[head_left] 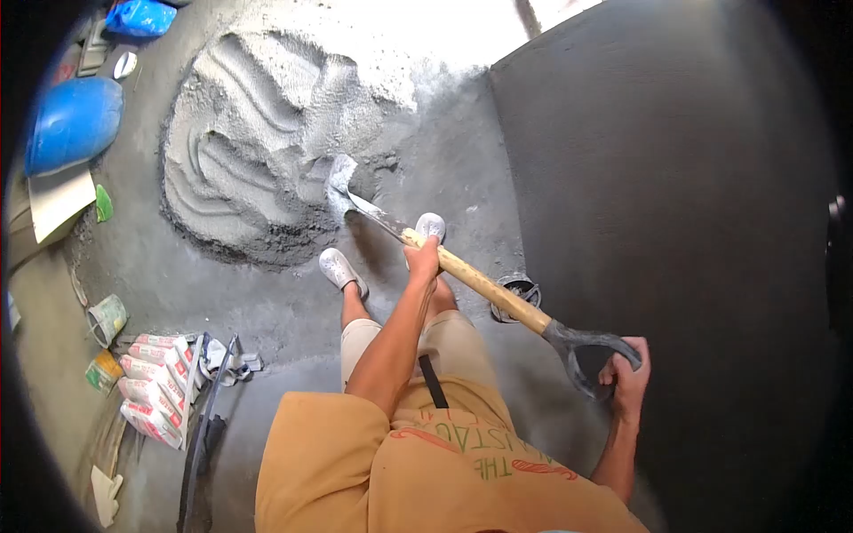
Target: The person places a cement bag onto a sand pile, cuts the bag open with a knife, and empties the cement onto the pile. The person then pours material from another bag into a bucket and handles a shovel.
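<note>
A shovel [484, 282] with a wooden shaft slants across my body. My left hand [423, 259] is wrapped round the lower shaft, close to the metal socket. At the other end, my right hand [629, 371] grips the black D-shaped handle [569, 342]. The whitish, powder-coated blade [339, 185] touches the near right edge of a wide heap of grey sand-like mix [258, 133]. Grooves and ridges mark the heap's surface. Whether the blade carries any mix is hard to make out.
A dark wall or panel [657, 178] rises on the right. A bucket [515, 298] stands behind the shaft. Stacked printed bags [155, 386], small pails [107, 320] and a blue drum [75, 124] line the left. My shoes [338, 266] stand at the heap's near edge.
</note>
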The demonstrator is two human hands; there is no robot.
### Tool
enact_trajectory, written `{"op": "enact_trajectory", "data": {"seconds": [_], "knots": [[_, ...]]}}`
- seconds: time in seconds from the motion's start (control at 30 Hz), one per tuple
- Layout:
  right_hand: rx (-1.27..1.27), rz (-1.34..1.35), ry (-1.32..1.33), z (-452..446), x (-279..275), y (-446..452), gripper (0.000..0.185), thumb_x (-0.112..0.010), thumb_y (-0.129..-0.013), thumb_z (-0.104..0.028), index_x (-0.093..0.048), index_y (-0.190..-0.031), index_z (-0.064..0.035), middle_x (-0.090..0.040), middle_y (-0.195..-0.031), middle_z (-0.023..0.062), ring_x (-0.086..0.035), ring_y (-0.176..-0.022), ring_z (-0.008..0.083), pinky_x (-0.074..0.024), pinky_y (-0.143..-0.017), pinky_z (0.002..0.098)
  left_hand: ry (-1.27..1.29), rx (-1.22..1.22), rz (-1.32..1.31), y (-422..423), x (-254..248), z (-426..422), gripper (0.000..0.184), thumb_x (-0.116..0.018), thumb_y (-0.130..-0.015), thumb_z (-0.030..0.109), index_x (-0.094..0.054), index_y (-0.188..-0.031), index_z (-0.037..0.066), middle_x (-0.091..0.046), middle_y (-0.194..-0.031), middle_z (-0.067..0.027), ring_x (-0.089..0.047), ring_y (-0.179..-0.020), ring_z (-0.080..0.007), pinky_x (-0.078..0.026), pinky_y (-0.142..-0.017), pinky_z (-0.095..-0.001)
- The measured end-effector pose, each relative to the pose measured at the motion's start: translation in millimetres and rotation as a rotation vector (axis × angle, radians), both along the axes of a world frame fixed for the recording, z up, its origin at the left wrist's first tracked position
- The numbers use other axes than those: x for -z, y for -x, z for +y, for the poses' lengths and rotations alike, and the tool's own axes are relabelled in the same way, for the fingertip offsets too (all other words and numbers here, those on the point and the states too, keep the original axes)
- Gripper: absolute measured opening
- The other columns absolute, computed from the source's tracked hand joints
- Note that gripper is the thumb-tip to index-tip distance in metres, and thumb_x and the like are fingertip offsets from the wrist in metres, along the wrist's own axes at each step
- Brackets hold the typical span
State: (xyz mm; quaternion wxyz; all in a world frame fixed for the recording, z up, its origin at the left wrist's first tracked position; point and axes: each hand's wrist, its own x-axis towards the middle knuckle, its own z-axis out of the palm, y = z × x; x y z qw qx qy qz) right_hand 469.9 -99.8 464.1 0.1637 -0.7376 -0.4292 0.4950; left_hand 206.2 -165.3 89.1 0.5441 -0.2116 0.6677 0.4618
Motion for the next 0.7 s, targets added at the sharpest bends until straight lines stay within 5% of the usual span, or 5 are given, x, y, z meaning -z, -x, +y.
{"op": "enact_trajectory", "data": {"seconds": [0.2,0.37,0.4,0.5,0.7], "knots": [[-0.535,-0.270,-0.464,54,-108,12,0.028,-0.061,-0.073,-0.001,-0.058,-0.100,-0.0042,-0.054,-0.079,0.0032,-0.052,-0.064,0.0126,-0.0446,-0.061,0.0306,-0.297,-0.379,-0.484,-14,-92,61,0.035,-0.062,-0.086,0.017,-0.043,-0.111,0.002,-0.054,-0.088,-0.0112,-0.058,-0.076,-0.0277,-0.055,-0.077,-0.0442],[-1.363,-0.591,-0.883,87,-157,52,0.042,-0.073,-0.062,-0.003,-0.060,-0.101,-0.0121,-0.056,-0.101,0.0103,-0.055,-0.095,0.0299,-0.0456,-0.077,0.0430,-0.267,-0.453,-0.689,-36,-127,115,0.032,-0.065,-0.084,0.018,-0.043,-0.104,0.006,-0.053,-0.085,-0.0086,-0.056,-0.073,-0.0257,-0.054,-0.076,-0.0409],[-1.327,-0.733,-0.795,80,-160,43,0.047,-0.075,-0.070,-0.010,-0.059,-0.113,-0.0183,-0.050,-0.122,0.0140,-0.047,-0.117,0.0361,-0.0438,-0.088,0.0489,-0.300,-0.502,-0.704,-46,-126,124,0.031,-0.065,-0.084,0.020,-0.044,-0.102,0.006,-0.053,-0.083,-0.0084,-0.057,-0.073,-0.0246,-0.054,-0.074,-0.0397],[-0.908,-0.428,-0.658,63,-164,58,0.053,-0.073,-0.079,-0.018,-0.052,-0.128,-0.0204,-0.040,-0.137,0.0185,-0.041,-0.128,0.0387,-0.0426,-0.094,0.0503,-0.338,-0.646,-0.744,-72,-113,143,0.026,-0.065,-0.085,0.023,-0.047,-0.094,0.007,-0.055,-0.076,-0.0071,-0.058,-0.069,-0.0222,-0.053,-0.070,-0.0375],[-0.230,0.062,-0.750,64,-103,56,0.061,-0.052,-0.088,-0.006,-0.026,-0.142,-0.0022,-0.046,-0.133,0.0240,-0.063,-0.092,0.0194,-0.0541,-0.081,0.0349,-0.477,-0.647,-0.794,-115,-130,160,0.027,-0.060,-0.089,0.034,-0.048,-0.086,0.010,-0.056,-0.076,-0.0067,-0.059,-0.068,-0.0216,-0.052,-0.069,-0.0375]]}}
